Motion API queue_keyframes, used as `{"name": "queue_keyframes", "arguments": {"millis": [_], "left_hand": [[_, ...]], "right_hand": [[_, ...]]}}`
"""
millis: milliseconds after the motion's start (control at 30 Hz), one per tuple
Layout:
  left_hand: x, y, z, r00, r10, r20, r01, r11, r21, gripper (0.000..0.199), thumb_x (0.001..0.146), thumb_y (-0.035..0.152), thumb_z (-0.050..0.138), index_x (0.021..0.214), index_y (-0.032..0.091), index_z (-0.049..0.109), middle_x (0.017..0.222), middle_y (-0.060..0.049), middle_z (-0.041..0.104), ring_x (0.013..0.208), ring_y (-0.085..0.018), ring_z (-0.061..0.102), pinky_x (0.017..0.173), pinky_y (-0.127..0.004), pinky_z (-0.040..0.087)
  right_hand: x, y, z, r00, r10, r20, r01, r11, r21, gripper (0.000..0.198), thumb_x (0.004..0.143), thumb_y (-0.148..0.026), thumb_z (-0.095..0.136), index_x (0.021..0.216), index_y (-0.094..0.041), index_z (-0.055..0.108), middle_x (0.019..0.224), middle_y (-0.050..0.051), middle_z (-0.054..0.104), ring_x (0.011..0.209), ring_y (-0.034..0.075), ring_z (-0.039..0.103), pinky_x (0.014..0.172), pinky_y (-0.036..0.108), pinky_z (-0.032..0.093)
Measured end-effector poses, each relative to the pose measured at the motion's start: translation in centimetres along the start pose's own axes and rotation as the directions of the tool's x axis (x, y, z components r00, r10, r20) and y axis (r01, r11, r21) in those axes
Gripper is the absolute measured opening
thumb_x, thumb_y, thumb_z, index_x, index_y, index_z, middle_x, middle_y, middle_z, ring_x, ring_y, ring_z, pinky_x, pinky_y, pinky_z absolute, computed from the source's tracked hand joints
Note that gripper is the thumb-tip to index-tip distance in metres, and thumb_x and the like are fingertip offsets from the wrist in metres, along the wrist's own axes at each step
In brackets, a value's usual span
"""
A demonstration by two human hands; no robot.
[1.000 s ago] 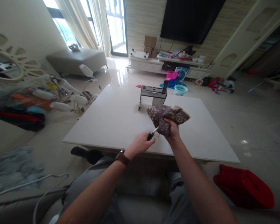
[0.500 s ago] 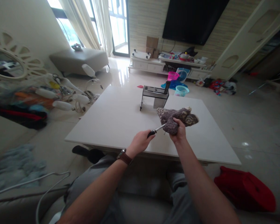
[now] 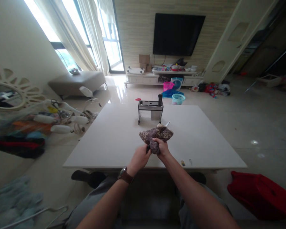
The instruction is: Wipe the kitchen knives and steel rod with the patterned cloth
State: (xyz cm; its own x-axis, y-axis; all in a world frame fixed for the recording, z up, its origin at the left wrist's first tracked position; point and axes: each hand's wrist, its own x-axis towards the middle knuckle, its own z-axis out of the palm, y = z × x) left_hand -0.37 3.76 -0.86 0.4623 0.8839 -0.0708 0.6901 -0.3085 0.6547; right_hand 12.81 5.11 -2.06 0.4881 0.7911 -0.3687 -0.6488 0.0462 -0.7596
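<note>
My left hand (image 3: 139, 158) is closed around the black handle of a knife (image 3: 168, 123). The knife's bright tip sticks out past the far side of a brown patterned cloth (image 3: 146, 136), and the rest of the blade is hidden in the folds. My right hand (image 3: 164, 148) grips the bunched cloth around the blade, its thumb on top. Both hands are close together over the near half of the white table (image 3: 105, 140). Just beyond the cloth stands a knife rack (image 3: 150, 105) with one black handle upright at its right end.
Two small items, one yellowish (image 3: 183, 163) and one pale (image 3: 190, 162), lie near the table's front edge. A red stool-like object (image 3: 259, 194) sits at the right. On the floor behind the table are a light-blue basket (image 3: 178, 99) and a pink basket (image 3: 168, 86).
The blade has gone deeper through the cloth, and its tip now shows on the far side. My hands have come closer together. The view has shifted, showing more of the far wall.
</note>
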Motion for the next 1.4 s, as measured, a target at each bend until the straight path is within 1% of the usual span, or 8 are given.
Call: {"name": "queue_keyframes", "arguments": {"millis": [167,367,533,767,900,1033,1167,1400], "left_hand": [[0.2,-0.3,0.0,1.000,-0.008,-0.026,0.011,0.992,0.125,0.020,0.099,0.027,0.048,0.111,0.019,0.062,0.108,-0.013,0.075,0.100,-0.026,0.070,0.078,-0.031,0.045],[0.6,-0.2,-0.1,0.997,-0.064,-0.049,0.067,0.995,0.068,0.021,0.099,0.023,0.048,0.114,0.021,0.062,0.113,-0.010,0.074,0.102,-0.025,0.069,0.078,-0.030,0.042],[0.7,0.2,-1.1,0.997,-0.075,0.013,0.074,0.994,0.079,0.027,0.104,0.034,0.041,0.100,0.021,0.064,0.096,-0.009,0.075,0.086,-0.022,0.068,0.068,-0.029,0.037],[0.0,0.8,-2.2,0.999,-0.040,-0.010,0.041,0.984,0.171,0.030,0.104,0.038,0.041,0.101,0.026,0.068,0.097,-0.007,0.076,0.090,-0.024,0.069,0.066,-0.030,0.034],[-0.2,1.1,-2.3,0.999,-0.035,-0.038,0.042,0.979,0.199,0.031,0.104,0.038,0.040,0.103,0.026,0.069,0.098,-0.008,0.077,0.091,-0.025,0.069,0.068,-0.030,0.036],[-0.1,1.6,-1.8,0.995,-0.054,-0.082,0.070,0.977,0.200,0.034,0.105,0.038,0.038,0.105,0.025,0.069,0.099,-0.009,0.076,0.091,-0.025,0.070,0.070,-0.030,0.038],[0.2,1.8,-1.0,0.990,-0.069,-0.124,0.091,0.979,0.181,0.033,0.106,0.036,0.036,0.107,0.023,0.066,0.103,-0.010,0.076,0.093,-0.025,0.070,0.072,-0.032,0.039],[0.3,1.0,-0.4,0.986,-0.074,-0.147,0.100,0.979,0.176,0.029,0.104,0.029,0.036,0.103,0.021,0.064,0.101,-0.012,0.076,0.092,-0.026,0.071,0.073,-0.033,0.040]], "right_hand": [[0.6,0.8,-0.3,0.999,-0.028,-0.033,0.028,1.000,-0.010,0.036,0.043,-0.012,0.080,0.078,-0.014,0.070,0.073,0.002,0.076,0.064,0.019,0.070,0.060,0.030,0.058],[0.9,1.1,0.1,0.990,-0.083,-0.113,0.084,0.997,0.000,0.041,0.042,-0.011,0.082,0.081,-0.014,0.071,0.075,0.003,0.077,0.066,0.021,0.071,0.060,0.031,0.059],[2.1,-1.7,0.4,0.987,-0.086,-0.134,0.092,0.995,0.039,0.040,0.046,-0.008,0.081,0.084,-0.014,0.070,0.075,0.001,0.077,0.064,0.019,0.072,0.059,0.030,0.061],[5.1,-6.9,-2.7,0.967,-0.211,-0.144,0.227,0.969,0.102,0.032,0.059,-0.009,0.075,0.089,-0.018,0.065,0.077,-0.002,0.075,0.065,0.016,0.073,0.061,0.029,0.064],[5.1,-7.8,-3.7,0.984,-0.173,-0.051,0.177,0.979,0.100,0.025,0.062,-0.014,0.075,0.086,-0.017,0.066,0.076,0.001,0.075,0.066,0.017,0.073,0.061,0.029,0.063],[3.3,-6.6,-2.6,0.998,-0.068,0.012,0.067,0.996,0.064,0.032,0.059,-0.014,0.077,0.089,-0.016,0.068,0.081,0.002,0.077,0.069,0.018,0.073,0.063,0.030,0.063],[0.7,-3.4,-0.8,0.998,0.012,0.064,-0.010,1.000,-0.025,0.036,0.051,-0.014,0.082,0.085,-0.015,0.070,0.077,0.002,0.077,0.064,0.017,0.071,0.060,0.028,0.059],[-1.4,-0.3,0.7,0.998,0.014,0.057,-0.012,0.999,-0.038,0.033,0.046,-0.012,0.083,0.076,-0.015,0.071,0.076,0.002,0.077,0.066,0.019,0.071,0.064,0.030,0.059]]}}
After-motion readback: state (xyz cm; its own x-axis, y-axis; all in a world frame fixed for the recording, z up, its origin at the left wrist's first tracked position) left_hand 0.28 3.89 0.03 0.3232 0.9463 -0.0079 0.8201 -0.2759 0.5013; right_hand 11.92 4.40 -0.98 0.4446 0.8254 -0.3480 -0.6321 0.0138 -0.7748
